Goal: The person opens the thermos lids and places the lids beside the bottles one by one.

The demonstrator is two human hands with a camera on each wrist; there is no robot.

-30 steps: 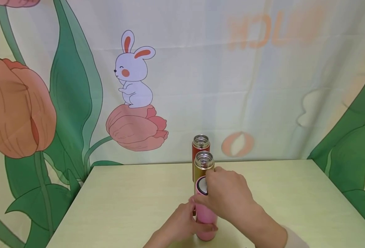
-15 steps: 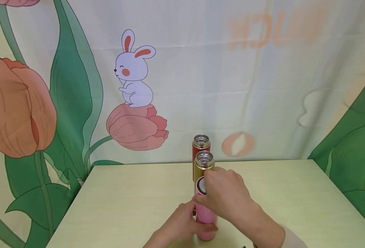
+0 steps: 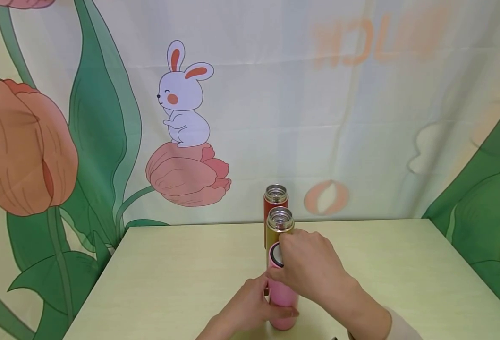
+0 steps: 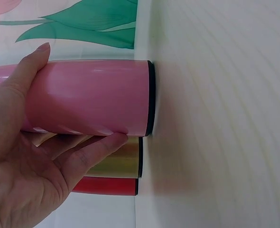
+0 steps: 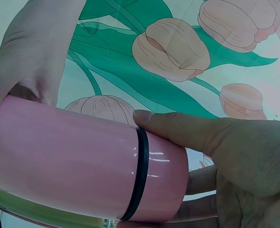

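Observation:
A pink thermos (image 3: 283,295) stands upright on the table, its base touching the top. My left hand (image 3: 250,304) holds its body, thumb on one side and fingers on the other in the left wrist view. Around the pink lid (image 5: 166,175), above a black ring, my right hand (image 3: 311,262) has its thumb and fingers curled. Right behind it stands a gold thermos (image 3: 274,240), and a red thermos (image 3: 270,212) is farther back. Both have bare steel mouths with no lid on. The pink thermos and my right hand partly hide the gold one.
The pale wooden table (image 3: 182,274) reaches back to a hanging cloth (image 3: 250,104) printed with tulips and a rabbit. A small dark thing, too cropped to identify, shows at the bottom edge right of the thermos.
My right hand has shifted slightly to the left at the pink lid, its wrist turning a little. My left hand and the three thermoses stay nearly where they were.

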